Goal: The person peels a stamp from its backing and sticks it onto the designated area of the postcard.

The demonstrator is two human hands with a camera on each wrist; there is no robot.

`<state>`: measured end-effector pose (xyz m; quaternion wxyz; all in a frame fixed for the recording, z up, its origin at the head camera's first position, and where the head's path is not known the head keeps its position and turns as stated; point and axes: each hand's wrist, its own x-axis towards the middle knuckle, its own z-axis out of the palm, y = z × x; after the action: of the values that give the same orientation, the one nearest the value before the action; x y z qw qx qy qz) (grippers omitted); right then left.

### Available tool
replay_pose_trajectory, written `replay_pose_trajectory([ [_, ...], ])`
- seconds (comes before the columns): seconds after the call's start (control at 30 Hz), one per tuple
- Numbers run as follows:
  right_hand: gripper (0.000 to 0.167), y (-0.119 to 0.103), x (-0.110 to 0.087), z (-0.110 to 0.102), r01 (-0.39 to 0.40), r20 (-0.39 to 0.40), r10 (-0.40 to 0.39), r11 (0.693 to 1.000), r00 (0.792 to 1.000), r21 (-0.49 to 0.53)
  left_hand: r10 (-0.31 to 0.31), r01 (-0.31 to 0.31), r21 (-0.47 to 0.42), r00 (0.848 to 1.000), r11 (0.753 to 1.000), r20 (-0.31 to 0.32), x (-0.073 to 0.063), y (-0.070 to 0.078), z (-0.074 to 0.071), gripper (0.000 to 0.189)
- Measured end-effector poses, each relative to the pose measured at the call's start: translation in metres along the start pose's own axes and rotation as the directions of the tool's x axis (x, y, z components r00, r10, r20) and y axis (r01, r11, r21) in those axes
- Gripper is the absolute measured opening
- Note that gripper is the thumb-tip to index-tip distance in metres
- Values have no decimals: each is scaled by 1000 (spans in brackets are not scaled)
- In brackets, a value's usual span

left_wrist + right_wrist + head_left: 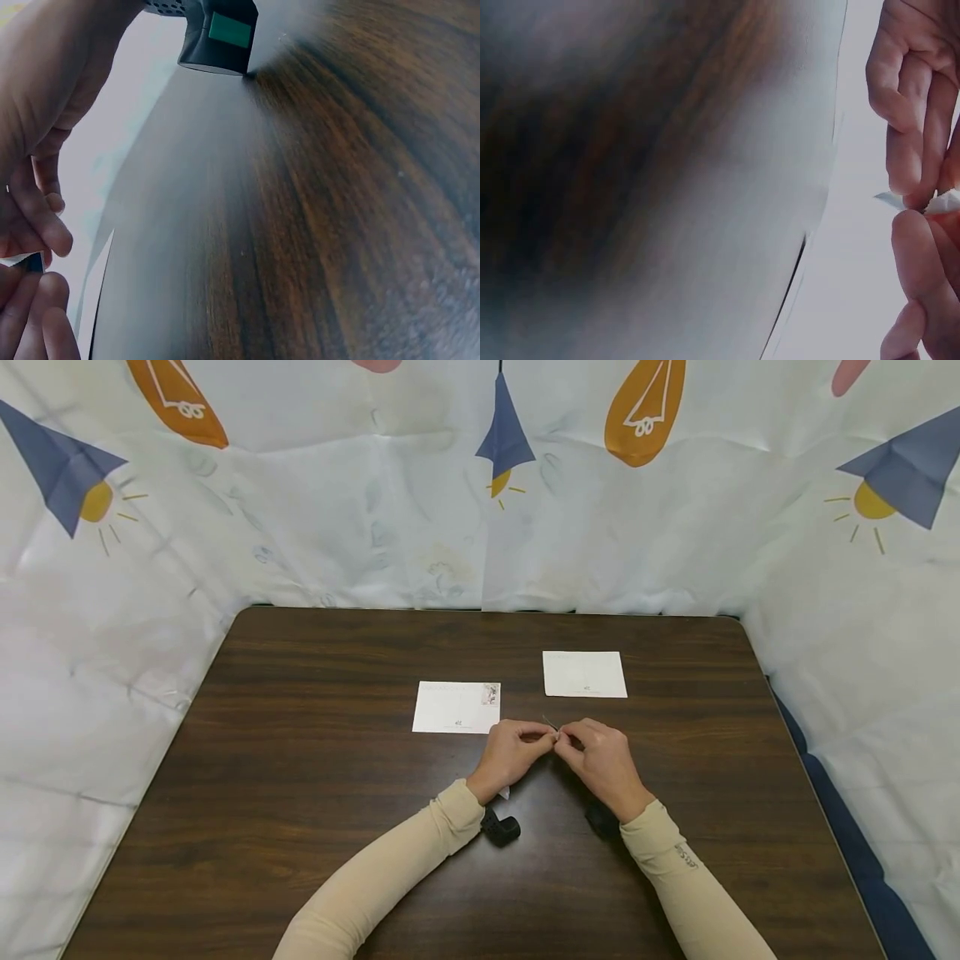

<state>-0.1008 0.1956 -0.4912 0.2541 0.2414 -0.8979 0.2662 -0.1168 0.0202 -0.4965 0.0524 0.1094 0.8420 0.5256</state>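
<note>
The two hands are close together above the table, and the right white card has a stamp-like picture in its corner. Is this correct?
One detail is wrong: the head view shows the stamp-like picture on the left card, not the right card. The left hand and right hand are indeed close together above the table.

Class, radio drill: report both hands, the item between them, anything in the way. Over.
Left hand and right hand: pinching small piece. Piece: mostly hidden, identity unclear. Nothing seen blocking; two white cards lie beyond.
</note>
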Motion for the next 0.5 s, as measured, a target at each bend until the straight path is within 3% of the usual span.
replay_pose_trajectory([
  [0.33,6,-3,1,-5,-116,31,114,991,993,65,-16,16,1,1000,1000,-15,0,-1,0,16],
  [0.5,7,-5,1,-6,-125,44,123,991,991,56,21,-21,26,1000,999,-7,-1,-2,0,16],
])
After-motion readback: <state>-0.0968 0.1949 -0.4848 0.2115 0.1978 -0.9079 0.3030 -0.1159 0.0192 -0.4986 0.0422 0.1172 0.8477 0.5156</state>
